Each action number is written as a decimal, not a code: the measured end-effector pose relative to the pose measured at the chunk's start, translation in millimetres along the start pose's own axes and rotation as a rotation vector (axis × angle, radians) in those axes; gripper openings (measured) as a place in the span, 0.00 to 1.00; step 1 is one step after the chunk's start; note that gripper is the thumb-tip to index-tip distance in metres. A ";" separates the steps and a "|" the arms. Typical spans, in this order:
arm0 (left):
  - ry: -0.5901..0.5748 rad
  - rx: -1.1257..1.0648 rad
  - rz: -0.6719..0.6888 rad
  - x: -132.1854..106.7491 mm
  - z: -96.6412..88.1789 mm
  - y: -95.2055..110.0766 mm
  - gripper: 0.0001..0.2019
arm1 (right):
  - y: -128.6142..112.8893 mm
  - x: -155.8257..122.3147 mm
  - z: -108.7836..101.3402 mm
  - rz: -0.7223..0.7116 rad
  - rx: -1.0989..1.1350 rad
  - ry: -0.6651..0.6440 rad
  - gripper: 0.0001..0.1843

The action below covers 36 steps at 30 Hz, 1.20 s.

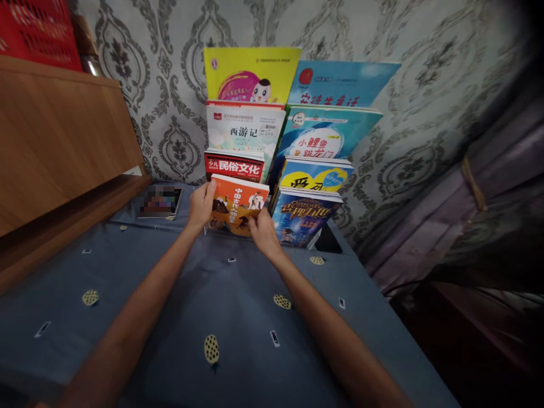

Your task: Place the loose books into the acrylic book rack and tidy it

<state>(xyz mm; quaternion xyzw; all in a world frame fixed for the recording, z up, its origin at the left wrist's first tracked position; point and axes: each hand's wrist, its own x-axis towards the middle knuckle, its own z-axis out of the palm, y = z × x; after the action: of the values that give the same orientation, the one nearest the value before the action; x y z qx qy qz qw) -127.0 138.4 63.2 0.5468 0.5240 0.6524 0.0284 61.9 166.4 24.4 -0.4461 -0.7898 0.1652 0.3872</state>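
An orange book (pixel 238 207) stands upright at the front of the left column of books, gripped at both sides. My left hand (pixel 202 205) closes on its left edge, and my right hand (pixel 264 231) pinches its lower right edge. Behind it rise a red and black book (pixel 233 165), a pale book (pixel 246 127) and a yellow book (pixel 253 71). In the right column, a dark blue book (pixel 304 215) is in front, then a yellow and blue book (pixel 314 174), a teal book (pixel 331 130) and a light blue book (pixel 344 82). Whatever supports the books is mostly hidden.
A dark flat object (pixel 329 240) lies beside the right column. Another book (pixel 159 203), partly blurred out, lies at the left on the blue pineapple-print cloth (pixel 170 328). A wooden cabinet (pixel 63 136) with a red basket (pixel 38 34) stands left; a curtain (pixel 425 215) hangs right.
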 end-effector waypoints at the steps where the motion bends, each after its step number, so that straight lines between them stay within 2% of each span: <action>1: 0.010 0.097 0.038 1.2 -3.8 0.6 0.23 | -1.8 -1.1 -0.9 0.004 -0.071 -0.025 0.11; 4: 0.046 0.248 0.074 3.2 -11.9 2.2 0.17 | -8.0 -5.0 -3.8 0.008 -0.217 -0.084 0.11; 8: 0.092 0.273 0.095 3.6 -15.3 1.3 0.06 | -16.3 -8.3 -8.3 0.043 -0.252 -0.146 0.13; 10: 0.084 0.284 0.106 4.3 -16.1 -0.7 0.05 | -20.0 -8.8 -11.2 0.074 -0.246 -0.172 0.14; 19: 0.028 0.327 0.124 6.1 -17.6 -8.4 0.06 | -29.6 -9.4 -18.8 0.089 -0.308 -0.219 0.14; 29: -0.005 0.444 0.127 8.7 -19.0 -5.2 0.10 | -25.9 -9.8 -13.4 0.069 -0.307 -0.205 0.13; 36: -0.001 0.421 0.097 9.1 -17.5 -6.9 0.11 | -22.6 -9.5 -10.8 0.103 -0.275 -0.209 0.13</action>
<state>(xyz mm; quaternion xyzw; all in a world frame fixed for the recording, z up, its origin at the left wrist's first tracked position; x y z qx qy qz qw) -147.4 135.7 67.1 0.5657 0.6218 0.5288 -0.1176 59.9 145.3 40.7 -0.5150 -0.8171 0.1206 0.2292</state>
